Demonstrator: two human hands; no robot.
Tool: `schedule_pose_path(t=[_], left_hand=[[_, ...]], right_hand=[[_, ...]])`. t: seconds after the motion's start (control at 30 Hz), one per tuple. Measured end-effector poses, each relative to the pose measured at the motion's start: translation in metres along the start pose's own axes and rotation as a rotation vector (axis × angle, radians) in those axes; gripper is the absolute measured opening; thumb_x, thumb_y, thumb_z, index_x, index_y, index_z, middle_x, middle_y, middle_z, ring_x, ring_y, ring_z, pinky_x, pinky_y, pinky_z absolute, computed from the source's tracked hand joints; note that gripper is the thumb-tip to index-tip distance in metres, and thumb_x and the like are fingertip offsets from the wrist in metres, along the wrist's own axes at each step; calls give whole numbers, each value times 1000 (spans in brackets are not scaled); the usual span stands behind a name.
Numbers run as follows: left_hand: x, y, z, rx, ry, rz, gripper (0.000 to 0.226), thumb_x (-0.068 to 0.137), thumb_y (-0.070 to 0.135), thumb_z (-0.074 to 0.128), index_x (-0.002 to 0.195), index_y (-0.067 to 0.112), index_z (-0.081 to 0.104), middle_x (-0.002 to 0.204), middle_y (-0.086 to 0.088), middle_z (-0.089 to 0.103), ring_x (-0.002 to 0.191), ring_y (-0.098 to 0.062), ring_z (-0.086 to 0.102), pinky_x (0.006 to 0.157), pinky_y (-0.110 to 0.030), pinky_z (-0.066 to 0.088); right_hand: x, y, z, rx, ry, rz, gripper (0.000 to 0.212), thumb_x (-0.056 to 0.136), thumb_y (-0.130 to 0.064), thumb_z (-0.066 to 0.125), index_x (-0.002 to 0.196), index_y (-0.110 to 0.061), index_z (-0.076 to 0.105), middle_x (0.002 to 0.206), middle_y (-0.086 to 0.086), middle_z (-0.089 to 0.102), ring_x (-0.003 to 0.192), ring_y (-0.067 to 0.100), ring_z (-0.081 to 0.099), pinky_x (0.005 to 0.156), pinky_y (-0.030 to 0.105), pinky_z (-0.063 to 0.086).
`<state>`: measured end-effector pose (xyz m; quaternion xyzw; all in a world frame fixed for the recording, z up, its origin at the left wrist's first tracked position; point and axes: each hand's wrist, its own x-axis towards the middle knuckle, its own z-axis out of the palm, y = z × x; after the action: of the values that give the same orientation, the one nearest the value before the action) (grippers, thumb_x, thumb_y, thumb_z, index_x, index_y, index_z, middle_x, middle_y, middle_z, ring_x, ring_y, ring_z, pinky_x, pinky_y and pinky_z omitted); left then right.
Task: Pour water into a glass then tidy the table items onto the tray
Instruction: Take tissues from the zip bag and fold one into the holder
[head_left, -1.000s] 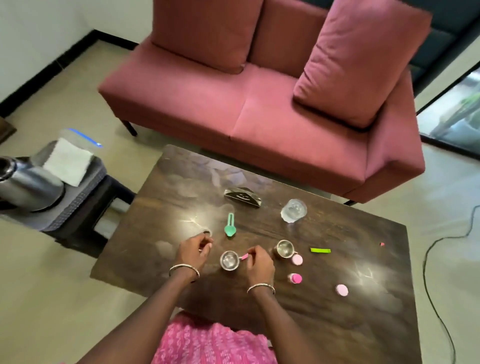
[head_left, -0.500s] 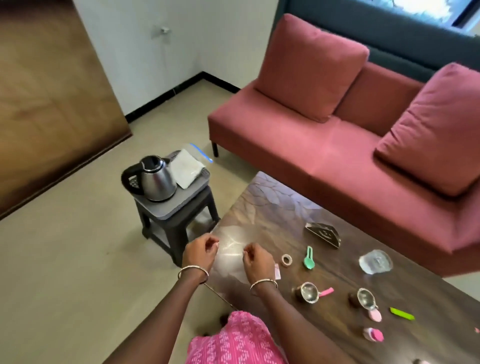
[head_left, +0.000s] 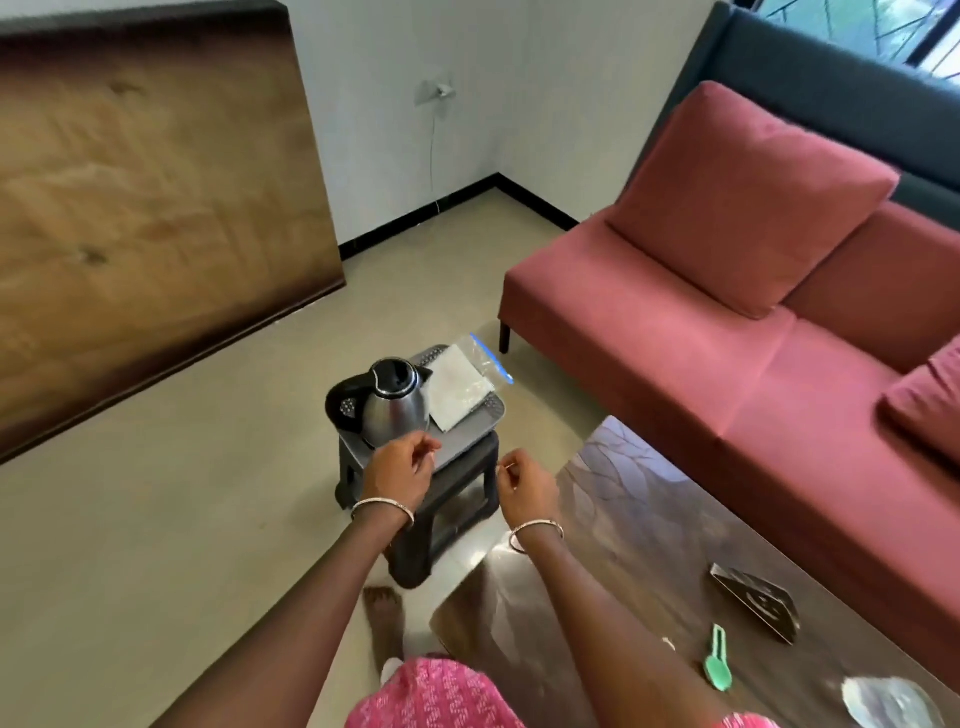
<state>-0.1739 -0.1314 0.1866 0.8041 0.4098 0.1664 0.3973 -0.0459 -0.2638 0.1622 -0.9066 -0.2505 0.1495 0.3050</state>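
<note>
- Head view, only one available.
- Kettle stands upright on the grey tray, which sits on a low black stool beside the table. A plastic bag lies touching the kettle's side.
- Glass is on the table at the frame's lower right, well apart from the kettle. A green spoon lies near it.
- Left hand hovers just in front of the kettle with its fingers curled and thumb against forefinger. Cannot tell whether it holds anything.
- Right hand pinches a thin pale sliver, too small to identify.
- Judgement: pouring not started.
- Risk: the kettle handle faces away from the hands, so a reach across the body could nudge the bag or tip the kettle.
- Risk: a hand already holding something would grip the handle weakly.
- Risk: the carry from stool to glass is long, so drips on the table are likely.
</note>
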Motion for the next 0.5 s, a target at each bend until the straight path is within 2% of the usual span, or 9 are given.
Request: schedule_pose_path(t=[0.3, 0.5], left_hand=[[160, -14, 10, -19, -178, 89, 18, 85, 11, 63, 93, 26, 69, 87, 12, 72, 78, -5, 67, 77, -30, 57], [260, -22, 43, -25, -284, 155, 21, 85, 9, 59, 98, 22, 69, 92, 6, 73, 83, -11, 69, 78, -35, 57]], right_hand=[[146, -15, 57, 53, 35, 225, 9, 89, -17, 60, 94, -12, 66, 89, 7, 73, 87, 29, 66, 70, 33, 46], [241, -1, 95, 75, 75, 384, 16, 87, -14, 60, 100, -10, 68, 95, 9, 74, 92, 30, 67, 76, 34, 48]])
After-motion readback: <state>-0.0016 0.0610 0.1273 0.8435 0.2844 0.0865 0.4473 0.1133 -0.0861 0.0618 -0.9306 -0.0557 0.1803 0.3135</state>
